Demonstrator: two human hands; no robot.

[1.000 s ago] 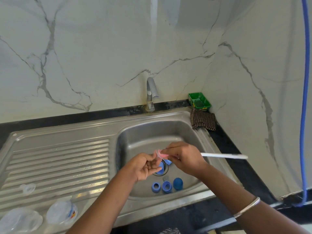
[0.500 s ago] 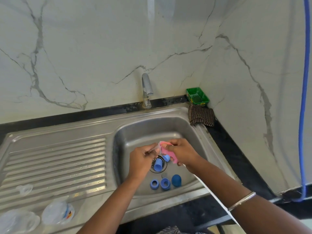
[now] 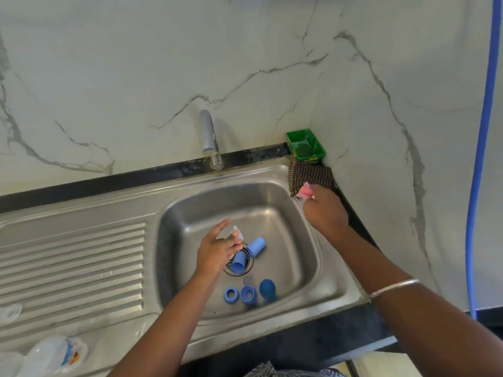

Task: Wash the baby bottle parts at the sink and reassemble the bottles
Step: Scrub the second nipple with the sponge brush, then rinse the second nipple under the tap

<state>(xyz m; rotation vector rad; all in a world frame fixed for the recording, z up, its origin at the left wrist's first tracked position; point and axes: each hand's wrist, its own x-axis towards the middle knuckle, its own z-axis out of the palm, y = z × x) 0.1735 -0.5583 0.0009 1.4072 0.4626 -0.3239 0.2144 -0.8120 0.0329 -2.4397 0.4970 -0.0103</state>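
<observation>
Reaching toward the back right corner of the sink (image 3: 337, 273), the right hand (image 3: 325, 213) has its fingers closed on a pink brush head (image 3: 304, 191), which sits just at the edge of a brown checked cloth (image 3: 310, 176) draped over the rim; a green tub (image 3: 305, 145) stands right behind the cloth, in the corner of the marble wall. A silver bangle (image 3: 393, 288) circles that wrist.

The left hand (image 3: 217, 250) hovers over the middle of the basin with its fingers pinched together on a small clear teat (image 3: 231, 232) — the piece is blurred, so its shape is hard to make out. Just beside this hand, two pale blue caps lie tipped on their sides: one cap (image 3: 239, 262) on the drain grate (image 3: 245, 270), the other cap (image 3: 256, 246) touching its far edge. Nearer the front wall of the basin, a blue ring (image 3: 231, 295), a second blue ring (image 3: 248, 294) and a darker blue dome-shaped lid (image 3: 267, 288) sit in a row, close together.

A clear bottle (image 3: 54, 355) with a printed label lies on the ribbed drainboard at the lower left. The tap (image 3: 209, 138) stands behind the basin — no water shows.
</observation>
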